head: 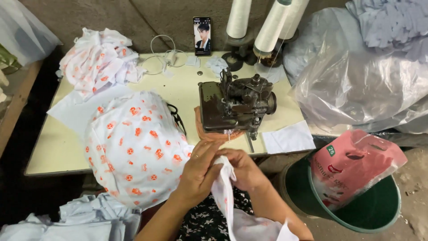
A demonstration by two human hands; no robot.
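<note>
Both hands, left hand (198, 172) and right hand (244, 168), fingers pinching white cloth (225, 189) at lower centre; best kept taut, edges aligned, before the sewing machine (234, 105)

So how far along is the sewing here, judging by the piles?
Looks done: a heap of orange-dotted white pieces beside the sewing machine, another at the table's far left. In hand: left hand and right hand hold one white piece below the machine. Possibly left: pale fabric at lower left.
</note>
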